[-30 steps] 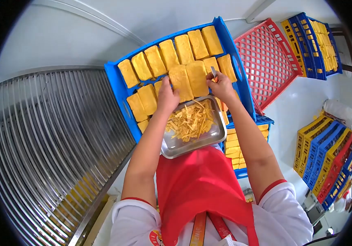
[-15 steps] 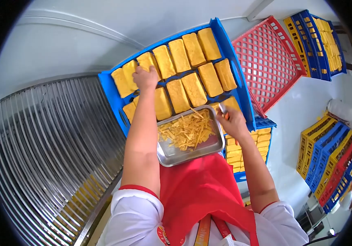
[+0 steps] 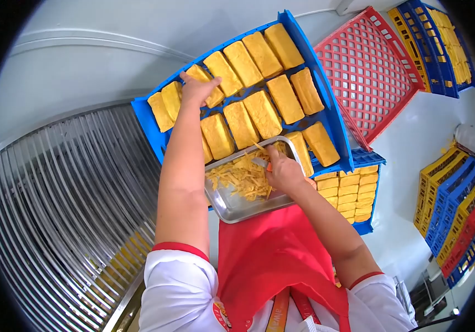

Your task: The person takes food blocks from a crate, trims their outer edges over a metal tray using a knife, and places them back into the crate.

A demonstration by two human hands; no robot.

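My left hand [image 3: 197, 90] straddles a yellow-crusted loaf [image 3: 207, 83] in the back row of a blue crate [image 3: 326, 91], thumb on one side and fingers on the other. Closed around the orange handle of a small knife [image 3: 260, 162], my right hand [image 3: 285, 172] is low over a steel tray [image 3: 232, 213]. Thin yellow crust strips [image 3: 235, 177] are heaped in that tray, beside the knife blade. The tray overlaps the crate's near side and hides part of the front loaves. More loaves [image 3: 262, 113] lie in rows around it.
A red lattice crate [image 3: 367, 77] stands right of the blue crate. Below it is another crate of loaves [image 3: 348, 193]. Metal rails [image 3: 71, 205] fill the left side. Stacked coloured crates [image 3: 453, 205] stand at the far right, and loaded crates [image 3: 442, 50] at upper right.
My right hand has moved left with the knife, from the tray's right edge to over the strips. My left hand has shifted slightly up on the back row. The view has shifted a little.
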